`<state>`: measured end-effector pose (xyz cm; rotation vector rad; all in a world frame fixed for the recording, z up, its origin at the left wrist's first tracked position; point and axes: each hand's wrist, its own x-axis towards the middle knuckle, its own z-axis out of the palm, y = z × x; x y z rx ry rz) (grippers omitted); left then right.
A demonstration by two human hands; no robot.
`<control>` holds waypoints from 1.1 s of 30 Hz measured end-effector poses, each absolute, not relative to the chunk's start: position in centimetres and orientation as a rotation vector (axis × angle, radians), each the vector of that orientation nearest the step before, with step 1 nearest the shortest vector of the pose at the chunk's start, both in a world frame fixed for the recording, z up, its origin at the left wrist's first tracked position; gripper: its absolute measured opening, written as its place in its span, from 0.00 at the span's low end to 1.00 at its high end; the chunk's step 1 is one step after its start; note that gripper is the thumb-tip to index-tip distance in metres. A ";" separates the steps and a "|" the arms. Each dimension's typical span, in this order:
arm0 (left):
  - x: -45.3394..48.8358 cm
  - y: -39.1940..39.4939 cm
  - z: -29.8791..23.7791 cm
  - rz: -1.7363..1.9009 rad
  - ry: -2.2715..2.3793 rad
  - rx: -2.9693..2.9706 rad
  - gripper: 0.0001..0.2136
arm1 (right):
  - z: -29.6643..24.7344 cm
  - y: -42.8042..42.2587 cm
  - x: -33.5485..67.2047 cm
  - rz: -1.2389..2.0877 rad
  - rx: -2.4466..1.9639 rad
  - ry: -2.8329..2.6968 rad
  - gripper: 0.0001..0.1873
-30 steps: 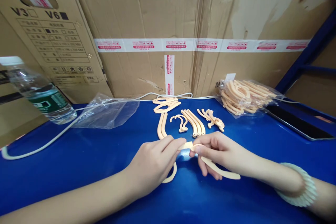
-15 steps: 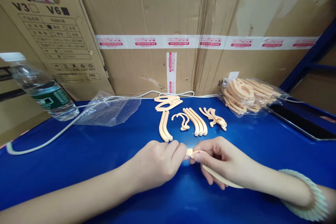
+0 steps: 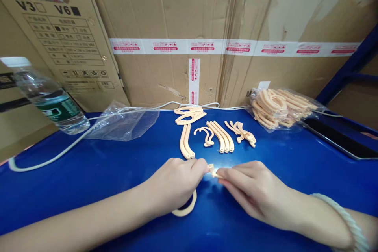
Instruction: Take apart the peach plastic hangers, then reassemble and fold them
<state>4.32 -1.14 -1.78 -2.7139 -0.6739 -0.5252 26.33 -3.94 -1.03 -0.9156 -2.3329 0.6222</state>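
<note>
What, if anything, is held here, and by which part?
The left hand grips a cream hooked piece near one end, hook showing below. The right hand pinches the end of what seems another piece, mostly hidden.

The person's left forearm [image 3: 97,214] enters from the lower left and slants up toward the middle, its wrist [image 3: 141,199] nearly straight in line with the hand. The left hand [image 3: 180,183] turns its back upward, knuckles raised, fingers curled under and the foremost tips pinched together, pointing right. From the lower right comes the right forearm [image 3: 320,220], angled up and leftward. The right hand [image 3: 255,191] also shows its back, the knuckles forming its highest edge, while its fingers [image 3: 236,177] reach left and taper into a close pinch. The two hands face each other, fingertips near but apart
</note>
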 end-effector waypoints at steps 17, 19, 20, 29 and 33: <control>4.6 -0.7 -1.0 -0.825 -1.836 -3.144 0.20 | 1.9 -1.1 29.1 0.638 -0.987 -1.789 0.13; 4.6 -0.5 -0.9 -0.910 -1.998 -3.161 0.20 | 2.4 0.4 30.7 0.237 -0.955 -1.792 0.08; 4.6 -0.3 -0.8 -0.956 -2.061 -3.164 0.20 | 2.4 1.2 31.5 0.094 -0.951 -1.814 0.06; 4.3 0.9 -0.9 -1.467 -2.648 -3.063 0.26 | -0.5 4.9 34.2 -0.158 -0.949 -2.367 0.13; 4.3 1.1 -0.7 -1.739 -2.748 -2.920 0.26 | -0.6 5.0 34.3 -0.165 -1.009 -2.463 0.14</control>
